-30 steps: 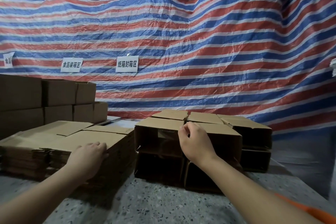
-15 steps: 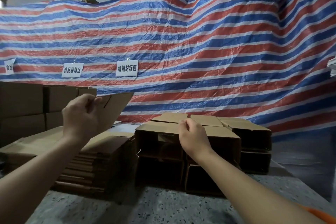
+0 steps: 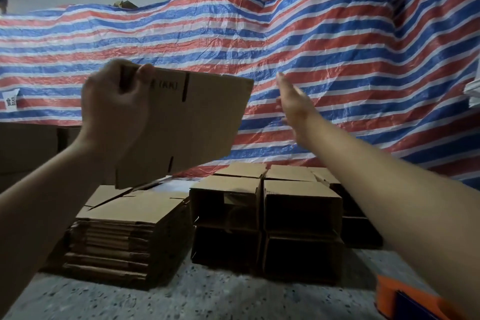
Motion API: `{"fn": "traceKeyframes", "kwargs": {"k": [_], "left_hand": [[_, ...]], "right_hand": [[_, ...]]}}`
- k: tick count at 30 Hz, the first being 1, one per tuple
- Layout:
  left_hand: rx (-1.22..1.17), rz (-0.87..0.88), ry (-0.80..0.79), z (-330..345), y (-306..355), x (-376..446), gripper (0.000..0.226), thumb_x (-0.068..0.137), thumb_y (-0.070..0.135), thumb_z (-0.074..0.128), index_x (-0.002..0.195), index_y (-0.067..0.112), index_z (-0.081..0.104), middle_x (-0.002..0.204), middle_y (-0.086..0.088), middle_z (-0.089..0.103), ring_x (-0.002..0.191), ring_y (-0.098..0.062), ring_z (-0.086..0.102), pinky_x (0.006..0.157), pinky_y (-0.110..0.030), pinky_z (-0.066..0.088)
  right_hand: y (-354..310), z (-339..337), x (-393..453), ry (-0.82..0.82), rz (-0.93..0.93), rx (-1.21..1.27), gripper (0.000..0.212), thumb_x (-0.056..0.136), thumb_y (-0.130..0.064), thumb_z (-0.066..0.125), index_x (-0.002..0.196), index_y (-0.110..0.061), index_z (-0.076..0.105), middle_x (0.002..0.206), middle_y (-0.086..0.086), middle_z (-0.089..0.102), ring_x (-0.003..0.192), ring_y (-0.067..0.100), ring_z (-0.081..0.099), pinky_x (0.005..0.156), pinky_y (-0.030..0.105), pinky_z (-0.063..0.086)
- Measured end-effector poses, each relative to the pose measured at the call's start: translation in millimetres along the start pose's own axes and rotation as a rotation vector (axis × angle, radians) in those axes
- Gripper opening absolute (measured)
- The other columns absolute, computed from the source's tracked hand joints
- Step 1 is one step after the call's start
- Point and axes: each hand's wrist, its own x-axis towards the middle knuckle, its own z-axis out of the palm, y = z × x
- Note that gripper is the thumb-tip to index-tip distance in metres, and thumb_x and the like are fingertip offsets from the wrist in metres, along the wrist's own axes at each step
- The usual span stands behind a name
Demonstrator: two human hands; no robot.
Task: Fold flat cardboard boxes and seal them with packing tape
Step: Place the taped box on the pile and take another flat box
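Speckled floor is seen nearest, with an orange object at the lower right corner, partly cut off by the frame. On the floor, a stack of flat cardboard blanks is set at left; just beside it on the right, assembled open boxes are stacked two high, openings facing the camera, with more boxes packed behind them. Above the stack, one flat cardboard box is held up in the air, tilted, right end higher; it is gripped at its left edge by the left hand, fingers curled round the edge, thumb on the near face. Printed marks on the face are too blurred to be read. The right hand is raised in the air to the right of the held blank, fingers straight, nothing held, apart from the cardboard. Further back at left, darker cartons are piled. Behind everything, a red-white-blue striped tarp is hung, with a small white label at its left edge.
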Motion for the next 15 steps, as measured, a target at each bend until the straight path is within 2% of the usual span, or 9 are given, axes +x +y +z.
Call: {"fn": "traceKeyframes", "kwargs": {"k": [2, 5, 7, 9, 11, 12, 13, 15], "left_hand": [[-0.077, -0.020, -0.049, 2.7, 13.9, -2.9, 0.031, 0.099, 0.041, 0.053, 0.099, 0.010, 0.060, 0.089, -0.019, 0.061, 0.083, -0.034, 0.059, 0.073, -0.050, 0.051], [-0.234, -0.138, -0.107, 15.6, 25.1, -8.2, 0.025, 0.098, 0.040, 0.056, 0.083, 0.020, 0.058, 0.076, -0.004, 0.056, 0.073, -0.016, 0.054, 0.066, -0.039, 0.049], [-0.291, -0.245, -0.127, 26.7, 25.8, -13.7, 0.028, 0.096, 0.042, 0.058, 0.075, 0.023, 0.056, 0.070, 0.003, 0.053, 0.063, -0.006, 0.050, 0.060, -0.026, 0.044], [-0.361, -0.379, -0.161, 35.8, 21.3, -20.9, 0.031, 0.093, 0.046, 0.061, 0.074, 0.022, 0.059, 0.068, 0.003, 0.055, 0.060, -0.005, 0.052, 0.060, -0.024, 0.045], [-0.478, -0.505, -0.213, 42.9, 16.2, -29.6, 0.030, 0.090, 0.048, 0.065, 0.078, 0.021, 0.065, 0.075, -0.004, 0.064, 0.073, -0.015, 0.063, 0.075, -0.035, 0.053], [-0.522, -0.556, -0.237, 46.7, 14.6, -34.6, 0.029, 0.089, 0.048, 0.066, 0.081, 0.020, 0.068, 0.081, -0.008, 0.068, 0.081, -0.021, 0.066, 0.082, -0.042, 0.054], [-0.540, -0.595, -0.252, 51.0, 14.3, -40.0, 0.027, 0.089, 0.046, 0.066, 0.082, 0.020, 0.070, 0.083, -0.009, 0.071, 0.085, -0.025, 0.068, 0.083, -0.045, 0.055], [-0.543, -0.654, -0.263, 59.7, 15.4, -53.6, 0.023, 0.091, 0.043, 0.064, 0.079, 0.024, 0.071, 0.075, 0.001, 0.071, 0.081, -0.019, 0.067, 0.070, -0.036, 0.055]], "right_hand": [[-8.5, -11.1, 3.8, -0.006, -0.018, -0.015, 0.072, 0.097, -0.072, 0.028, 0.152, -0.026, 0.036, 0.159, 0.004, 0.038, 0.143, 0.029, 0.040, 0.113, 0.050, 0.033], [-6.7, -30.2, 0.1, -0.029, 0.027, -0.027, 0.069, 0.094, -0.075, 0.031, 0.139, -0.026, 0.051, 0.142, 0.002, 0.058, 0.130, 0.025, 0.054, 0.109, 0.049, 0.042], [1.8, -44.1, -5.3, 0.066, 0.057, -0.025, 0.048, 0.096, -0.063, 0.046, 0.110, -0.021, 0.064, 0.113, 0.003, 0.069, 0.106, 0.019, 0.064, 0.092, 0.041, 0.052], [12.4, -59.5, -16.7, 0.145, 0.060, -0.045, 0.032, 0.096, -0.048, 0.057, 0.090, -0.018, 0.067, 0.088, 0.003, 0.071, 0.084, 0.018, 0.068, 0.071, 0.032, 0.053], [21.0, -74.0, -35.0, 0.123, 0.080, 0.040, 0.027, 0.096, -0.043, 0.061, 0.092, -0.017, 0.071, 0.081, 0.000, 0.077, 0.074, 0.018, 0.075, 0.056, 0.026, 0.056], [24.3, -80.7, -44.5, 0.084, 0.107, 0.107, 0.027, 0.096, -0.042, 0.062, 0.096, -0.018, 0.072, 0.084, 0.000, 0.078, 0.075, 0.018, 0.076, 0.054, 0.026, 0.058], [27.2, -86.1, -54.4, 0.049, 0.141, 0.157, 0.028, 0.096, -0.043, 0.062, 0.100, -0.017, 0.073, 0.087, 0.003, 0.079, 0.078, 0.019, 0.077, 0.055, 0.029, 0.059], [34.2, -95.0, -69.5, 0.013, 0.200, 0.135, 0.031, 0.097, -0.044, 0.059, 0.100, -0.016, 0.071, 0.085, 0.004, 0.078, 0.073, 0.018, 0.076, 0.056, 0.031, 0.059]]}}
